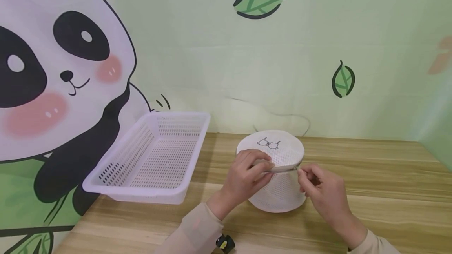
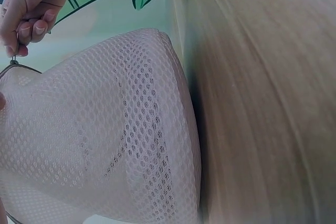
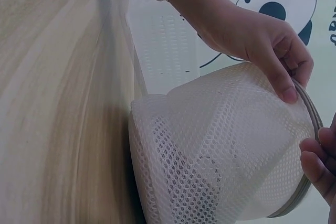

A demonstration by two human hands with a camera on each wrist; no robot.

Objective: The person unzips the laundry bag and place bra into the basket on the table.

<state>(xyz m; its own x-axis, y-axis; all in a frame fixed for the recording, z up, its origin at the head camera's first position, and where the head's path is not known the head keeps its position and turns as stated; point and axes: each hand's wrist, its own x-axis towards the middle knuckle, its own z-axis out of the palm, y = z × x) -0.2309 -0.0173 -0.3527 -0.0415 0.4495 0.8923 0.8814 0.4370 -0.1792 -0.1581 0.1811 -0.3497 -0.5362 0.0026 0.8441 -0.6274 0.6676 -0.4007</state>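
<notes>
A white mesh laundry bag (image 1: 277, 197) stands upright on the wooden table, round at top and base and narrower at its middle. Its round lid (image 1: 287, 148) carries a small dark line drawing. A grey-brown zipper (image 3: 311, 106) runs round the lid's edge. My left hand (image 1: 247, 171) grips the near left of this edge, fingers on top and thumb below it. At the right side of the rim, my right hand (image 1: 325, 193) pinches the zipper pull (image 2: 14, 60) between thumb and forefinger. Honeycomb mesh walls show close up in both wrist views.
Left of the bag sits a white plastic basket (image 1: 195, 166) with slotted sides and floor. A green backdrop (image 1: 197, 58) with a panda and leaves rises behind the table (image 1: 395, 191). A black object (image 1: 225, 243) shows by the left sleeve.
</notes>
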